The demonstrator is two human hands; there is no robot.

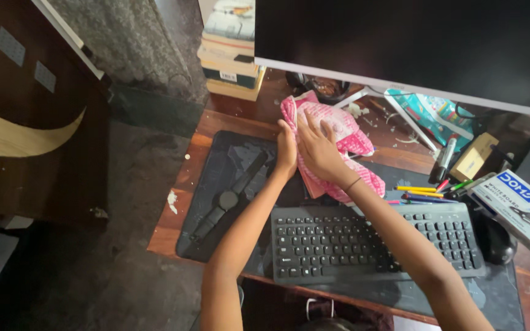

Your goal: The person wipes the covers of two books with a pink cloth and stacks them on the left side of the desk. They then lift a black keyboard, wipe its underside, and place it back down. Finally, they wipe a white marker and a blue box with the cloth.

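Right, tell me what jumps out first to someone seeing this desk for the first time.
The pink cloth at the desk's middle draws the eye first, with the left hand and right hand pressed on it. Just below lies a black keyboard, and to its left a black wristwatch stretched on the dark desk mat. Coloured pens scatter to the right.

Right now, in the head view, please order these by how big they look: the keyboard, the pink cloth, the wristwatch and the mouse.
1. Keyboard, clearly the largest.
2. Pink cloth, partly covered by the left hand and right hand.
3. Wristwatch, long but thin.
4. Mouse, smallest, though close to the watch in area.
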